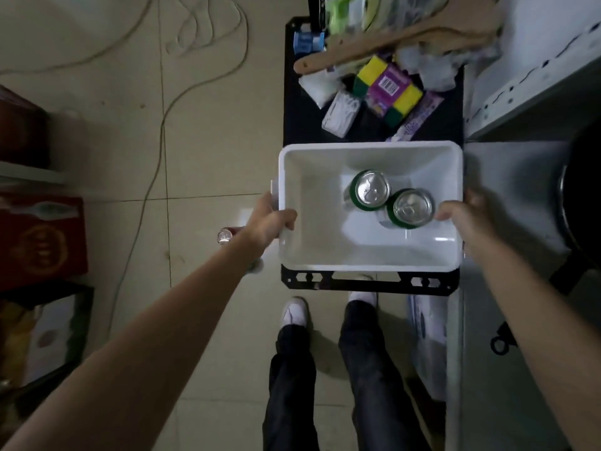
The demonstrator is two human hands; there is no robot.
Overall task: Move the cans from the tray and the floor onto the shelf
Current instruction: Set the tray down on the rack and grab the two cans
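A white plastic tray (pixel 325 255) sits over the near end of a black cart. Two green cans with silver tops stand upright inside it, one (pixel 371 189) toward the middle and the other (pixel 412 207) touching it on the right. My left hand (pixel 271 219) grips the tray's left rim and my right hand (pixel 461 213) grips its right rim. On the floor to the left, a third can (pixel 225 236) shows beside my left wrist, partly hidden by my forearm. A grey shelf (pixel 507 203) runs along the right.
The black cart (pixel 292 118) carries sponges (pixel 387 89), small packets and a wooden spatula (pixel 390 43) beyond the tray. Red boxes (pixel 42 242) stand at the left. A thin cable (pixel 156 164) trails over the floor tiles. My feet are just below the cart. A dark pan (pixel 579 203) sits on the shelf.
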